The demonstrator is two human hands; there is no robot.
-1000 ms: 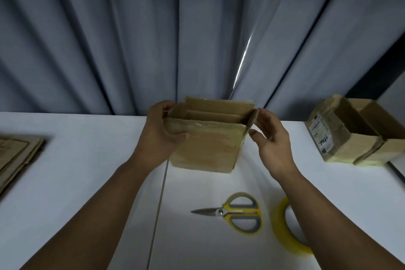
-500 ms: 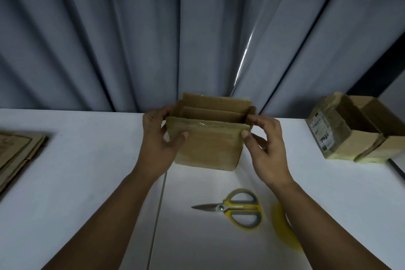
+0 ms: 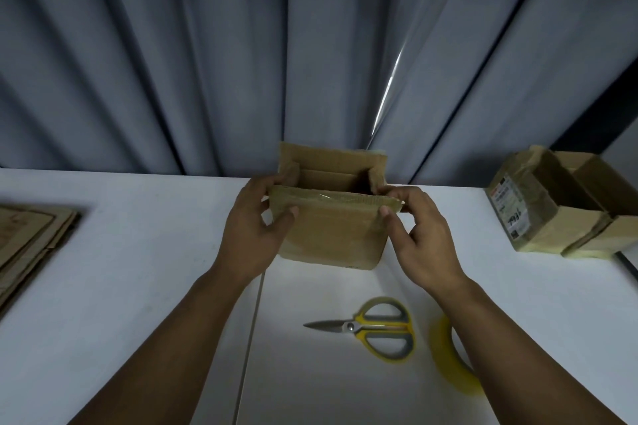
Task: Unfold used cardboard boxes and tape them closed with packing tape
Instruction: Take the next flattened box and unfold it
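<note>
A small brown cardboard box (image 3: 331, 235) stands upright on the white table (image 3: 138, 286), its top open and its flaps partly raised. My left hand (image 3: 253, 235) grips its left side, thumb on the near flap. My right hand (image 3: 419, 235) pinches the right end of that near flap. A roll of yellowish packing tape (image 3: 445, 355) lies near my right forearm, which partly hides it. Yellow-and-grey scissors (image 3: 376, 328) lie in front of the box, blades pointing left.
Flattened cardboard (image 3: 31, 238) is stacked at the table's left edge. Two opened boxes (image 3: 559, 210), one with a shipping label, sit at the far right. Grey curtains (image 3: 241, 45) hang behind the table. A seam (image 3: 250, 338) runs down the tabletop.
My right hand has moved in from beside the box and taken hold of the near flap's right end. The side flaps now stand more upright and the box looks squarer.
</note>
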